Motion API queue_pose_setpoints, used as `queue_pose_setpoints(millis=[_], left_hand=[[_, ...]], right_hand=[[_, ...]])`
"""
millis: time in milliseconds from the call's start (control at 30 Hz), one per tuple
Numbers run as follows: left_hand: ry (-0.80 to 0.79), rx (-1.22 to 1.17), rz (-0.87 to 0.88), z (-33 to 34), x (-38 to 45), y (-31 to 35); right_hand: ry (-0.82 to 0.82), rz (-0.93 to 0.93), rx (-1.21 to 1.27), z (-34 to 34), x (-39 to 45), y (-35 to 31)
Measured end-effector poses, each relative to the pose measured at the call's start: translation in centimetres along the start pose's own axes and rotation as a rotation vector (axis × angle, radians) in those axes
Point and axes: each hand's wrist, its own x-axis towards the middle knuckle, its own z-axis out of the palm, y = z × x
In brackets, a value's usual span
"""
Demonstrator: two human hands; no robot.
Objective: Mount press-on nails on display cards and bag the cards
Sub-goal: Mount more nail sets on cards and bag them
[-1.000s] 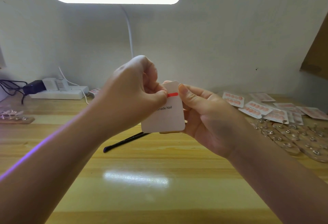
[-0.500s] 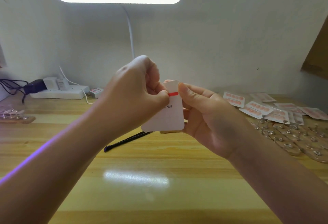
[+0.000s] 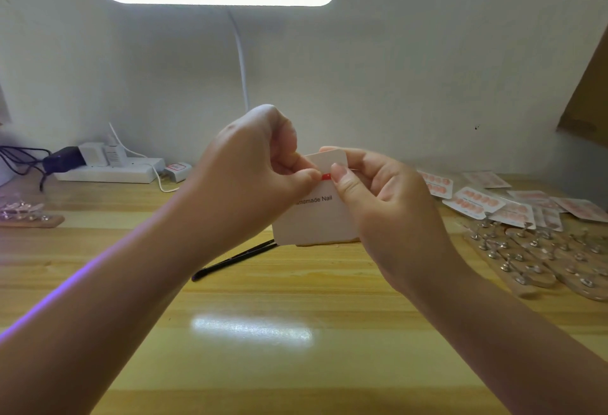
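Both the left hand (image 3: pixel 250 168) and right hand (image 3: pixel 378 191) are pinching the display card (image 3: pixel 316 217); the red strip (image 3: pixel 326 177) near its top edge is wanting slow, even peeling.

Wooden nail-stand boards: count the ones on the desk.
3 that I can tell apart: one at the left edge, two overlapping at the right, nearer and outer. The bagged cards may hide more.

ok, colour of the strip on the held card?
Red strip across the white card, head view.
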Motion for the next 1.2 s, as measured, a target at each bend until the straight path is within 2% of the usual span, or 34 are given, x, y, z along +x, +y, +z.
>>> queue_pose_setpoints(millis=[167,333,667,900,1200], left_hand=[[-0.028,-0.084,-0.040,0.0,0.0,0.2],[0.006,-0.010,-0.062,-0.6,0.2,0.3],[-0.112,-0.349,-0.119,-1.1,0.8,-0.2],[-0.044,-0.219,-0.093,-1.5,0.5,0.2],[-0.043,-0.319,-0.081,-1.3,1.0,-0.6]], right_hand=[[0.010,-0.047,-0.036,0.0,0.1,0.2],[0.008,-0.046,-0.024,-0.1,0.1,0.3],[0.047,-0.065,-0.055,-0.5,0.3,-0.2],[0.096,-0.098,-0.093,-0.8,0.6,0.0],[0.111,-0.135,-0.051,-1.1,1.0,-0.1]])
